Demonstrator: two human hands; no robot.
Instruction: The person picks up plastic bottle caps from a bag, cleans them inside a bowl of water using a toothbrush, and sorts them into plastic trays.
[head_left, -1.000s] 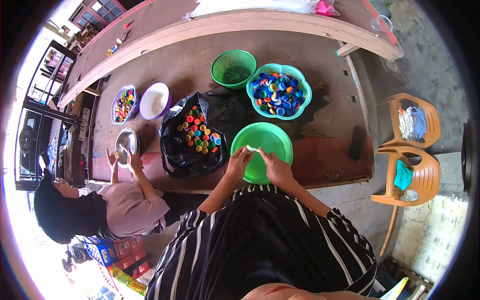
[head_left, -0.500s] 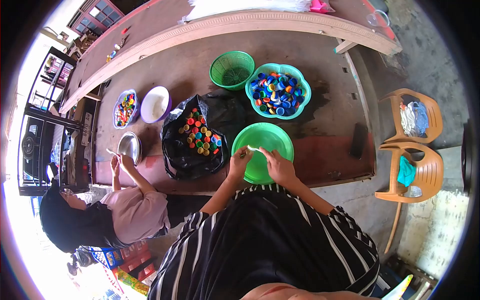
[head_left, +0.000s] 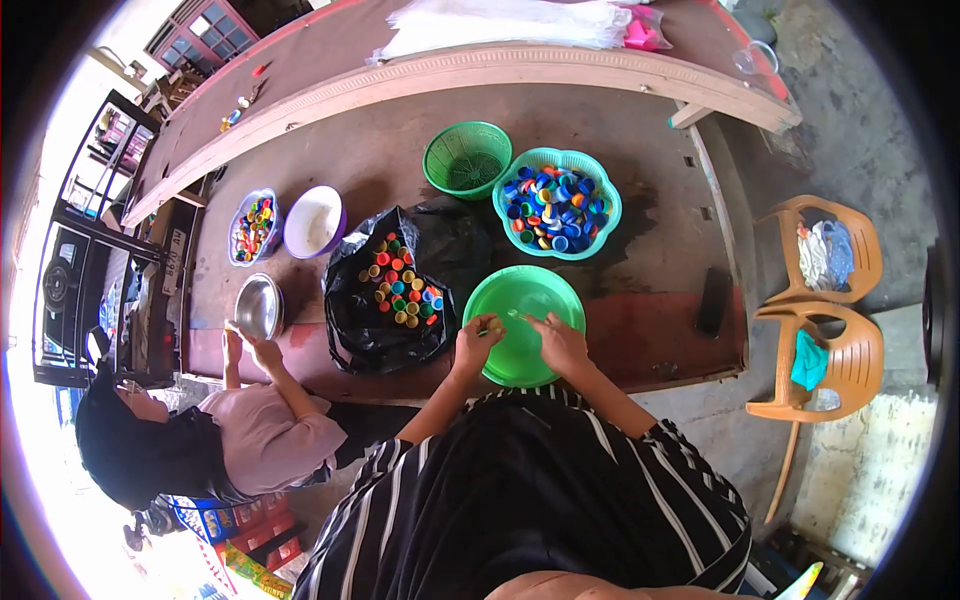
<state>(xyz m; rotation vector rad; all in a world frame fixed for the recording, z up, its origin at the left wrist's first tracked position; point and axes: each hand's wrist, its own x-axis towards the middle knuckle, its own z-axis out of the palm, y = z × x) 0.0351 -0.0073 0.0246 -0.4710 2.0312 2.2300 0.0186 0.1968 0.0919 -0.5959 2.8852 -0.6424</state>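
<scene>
Both my hands are over the bright green basin (head_left: pixel 522 365) at the table's front edge. My left hand (head_left: pixel 477 346) is closed at the basin's left rim, its fingertips pinched on something small and dark that I cannot make out. My right hand (head_left: pixel 562 346) is closed over the right side of the basin, holding a thin whitish tool (head_left: pixel 516 314) whose tip points left. The two hands are apart. Left of the basin, a black plastic bag (head_left: pixel 350 335) lies open with red, gold, green and blue bottle caps (head_left: pixel 400 282) in it.
Behind the basin stand a turquoise scalloped bowl (head_left: pixel 606 230) of mostly blue caps and a green basket (head_left: pixel 440 178). Farther left are a purple bowl (head_left: pixel 330 205), a small bowl of caps (head_left: pixel 236 250) and a metal bowl (head_left: pixel 262 305). A co-worker (head_left: pixel 260 430) sits at left.
My hands have drawn apart; the whitish tool no longer reaches my left hand. The view has tilted slightly, so the table sits lower. The co-worker's hands have also shifted slightly.
</scene>
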